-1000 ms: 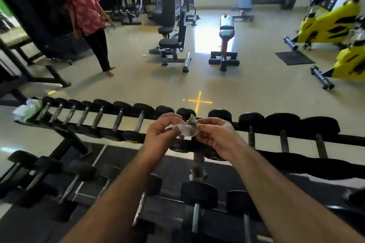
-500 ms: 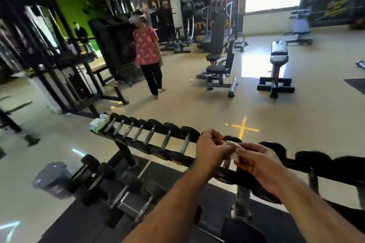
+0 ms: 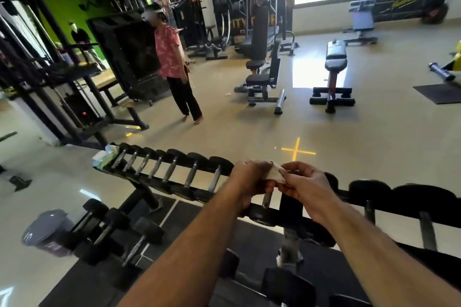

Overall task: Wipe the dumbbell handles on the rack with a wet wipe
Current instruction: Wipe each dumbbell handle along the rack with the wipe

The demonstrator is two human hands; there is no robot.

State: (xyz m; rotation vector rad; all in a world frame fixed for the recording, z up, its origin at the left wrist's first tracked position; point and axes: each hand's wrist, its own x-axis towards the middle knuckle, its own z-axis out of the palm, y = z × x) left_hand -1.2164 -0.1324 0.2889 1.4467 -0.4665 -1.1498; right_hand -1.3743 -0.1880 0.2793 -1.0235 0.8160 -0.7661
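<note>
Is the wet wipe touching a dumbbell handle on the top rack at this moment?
No: both the left hand and the right hand hold the wet wipe up between them, above the dumbbell handles.

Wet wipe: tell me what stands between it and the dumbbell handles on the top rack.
Nothing visible does. The wet wipe is pinched between the left hand and the right hand, right above the top rack. The dumbbell handles lie bare to the left; one handle shows just beneath the hands.
</note>
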